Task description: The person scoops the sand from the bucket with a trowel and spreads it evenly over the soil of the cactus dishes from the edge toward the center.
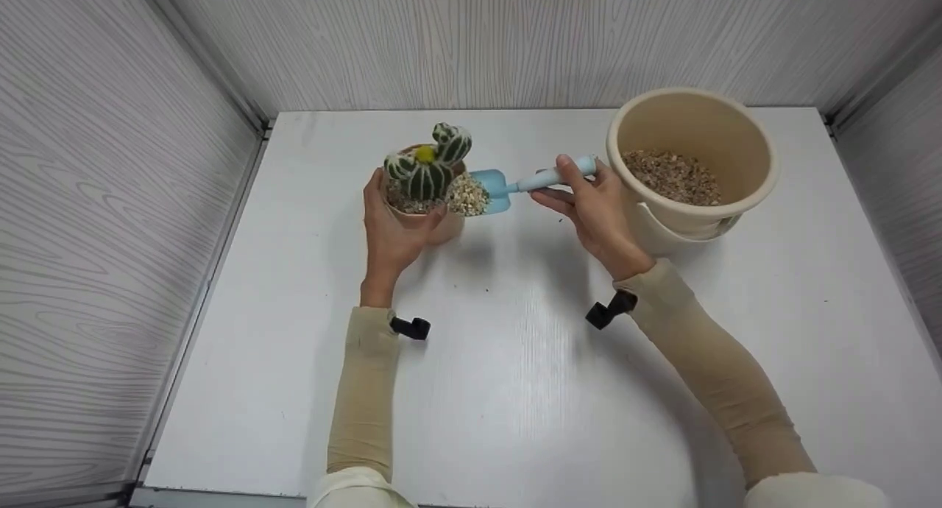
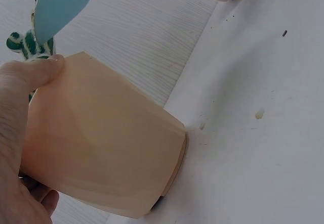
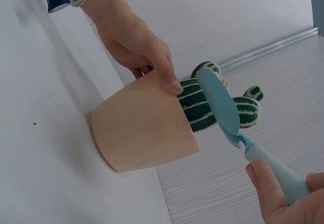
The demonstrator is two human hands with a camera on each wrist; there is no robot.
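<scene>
Left hand (image 1: 394,232) curled around peach cactus pot (image 1: 430,224) mid-frame; right hand (image 1: 596,210) pinching blue trowel (image 1: 515,185), gravel-laden blade at pot rim. Beige bucket (image 1: 736,136) upper right.

head: high, looking down on table (image 1: 515,390) | wrists: close, low, sideways | shared: pot (image 1: 434,224)
</scene>
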